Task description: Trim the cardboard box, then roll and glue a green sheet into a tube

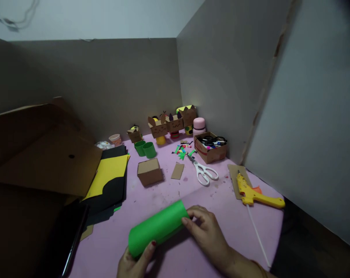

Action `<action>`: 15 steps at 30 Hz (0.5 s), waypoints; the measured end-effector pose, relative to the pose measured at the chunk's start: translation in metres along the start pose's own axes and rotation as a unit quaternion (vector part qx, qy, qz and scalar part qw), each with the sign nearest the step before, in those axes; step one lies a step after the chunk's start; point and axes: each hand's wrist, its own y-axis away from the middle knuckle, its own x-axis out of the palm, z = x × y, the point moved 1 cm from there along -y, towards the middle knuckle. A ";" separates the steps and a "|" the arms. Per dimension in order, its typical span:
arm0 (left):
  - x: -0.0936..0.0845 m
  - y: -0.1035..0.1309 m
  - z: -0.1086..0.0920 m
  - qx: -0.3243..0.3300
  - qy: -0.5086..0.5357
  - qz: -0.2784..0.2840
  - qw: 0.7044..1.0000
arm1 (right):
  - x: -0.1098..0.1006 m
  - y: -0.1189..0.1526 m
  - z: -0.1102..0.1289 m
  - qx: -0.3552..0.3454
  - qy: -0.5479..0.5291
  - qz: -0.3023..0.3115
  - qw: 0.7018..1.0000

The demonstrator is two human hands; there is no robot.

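A bright green paper tube lies slantwise between my two hands, low over the pink tabletop. My left hand grips its lower left end, thumb on the outside. At the upper right end, my right hand pinches the rim between thumb and fingers. Beyond the tube sit a small closed cardboard box and a flat cardboard piece. White-handled scissors lie to the right of these.
A yellow glue gun rests on cardboard at the right edge. Black and yellow sheets and a large carton stand left. Behind are green paper cups, cardboard figures, a pink flask and a box of pens.
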 end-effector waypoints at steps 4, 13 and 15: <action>0.012 0.012 -0.004 -0.003 0.047 0.045 0.998 | 0.005 0.000 -0.002 0.128 -0.185 0.062 0.972; 0.009 0.015 -0.015 -0.014 0.059 0.102 0.993 | 0.011 0.002 -0.005 0.147 -0.248 0.108 0.952; 0.006 0.013 -0.015 -0.012 0.072 0.132 0.989 | 0.008 0.001 -0.005 0.147 -0.256 0.115 0.948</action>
